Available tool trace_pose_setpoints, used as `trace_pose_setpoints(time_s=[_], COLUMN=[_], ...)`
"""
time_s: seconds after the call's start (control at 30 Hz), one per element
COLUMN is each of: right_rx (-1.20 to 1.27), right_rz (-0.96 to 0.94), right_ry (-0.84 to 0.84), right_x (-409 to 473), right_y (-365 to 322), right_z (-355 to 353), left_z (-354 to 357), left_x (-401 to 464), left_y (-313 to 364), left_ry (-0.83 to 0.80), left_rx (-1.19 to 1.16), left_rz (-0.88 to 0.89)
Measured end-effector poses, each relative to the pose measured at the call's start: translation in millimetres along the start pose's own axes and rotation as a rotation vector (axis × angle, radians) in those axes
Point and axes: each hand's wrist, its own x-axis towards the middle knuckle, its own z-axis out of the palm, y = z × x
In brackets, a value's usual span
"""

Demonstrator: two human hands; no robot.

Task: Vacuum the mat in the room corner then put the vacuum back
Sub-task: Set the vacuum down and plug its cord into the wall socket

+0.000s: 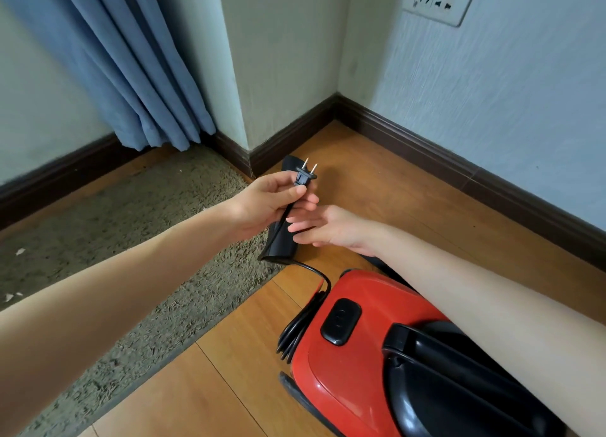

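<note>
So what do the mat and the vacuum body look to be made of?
The mat: shaggy grey-brown pile, likely synthetic fibre, with tufted strands at its edge. The vacuum body: glossy red moulded plastic by its sheen and highlights, with black, probably plastic, handle.
</note>
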Motion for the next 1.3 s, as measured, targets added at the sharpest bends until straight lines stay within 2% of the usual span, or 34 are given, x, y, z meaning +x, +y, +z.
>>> trace_pose_setpoints(time_s=[0.23, 0.37, 0.47, 0.57, 0.73, 1.07, 1.17, 1.3], right_rx=[0.065, 0.018, -0.104, -0.227, -0.245, -0.306, -0.162, 0.273], right_rz=[-0.138, -0.28, -0.357, -0.352, -0.262, -0.26, -0.212, -0.13], right_ry=[-0.035, 0.104, 0.185, 0.283, 0.34, 0.585, 0.622, 0.578], right_x=[1.3, -0.2, -5.2, -8.9, -19.4, -69.0, -82.8, -100.1], right_y=[-2.1, -11.1, -22.2, -25.7, -30.6, -36.8, -32.4, -22.5], right_z=[3.9, -2.4, -19.5, -39.6, -53.8, -81.1, -86.1, -92.5], left_z=[23.6, 29.0, 33.3, 40.2, 51.3, 81.9, 105.7, 135.8], left_x=[13.7, 22.9, 32.4, 45.4, 70.0, 89.4, 98.9, 110.3], left_y=[17.8, 40.3, 54.6, 63.7, 70.9, 83.5, 86.3, 88.1], left_ry=[0.056, 0.082, 0.193, 0.302, 0.361, 0.373, 0.392, 0.427], left_rx=[-0.034, -0.128, -0.129, -0.177, -0.173, -0.347, -0.392, -0.349], left_rz=[0.139, 0.195, 0.246, 0.276, 0.163, -0.044, -0.085, -0.116])
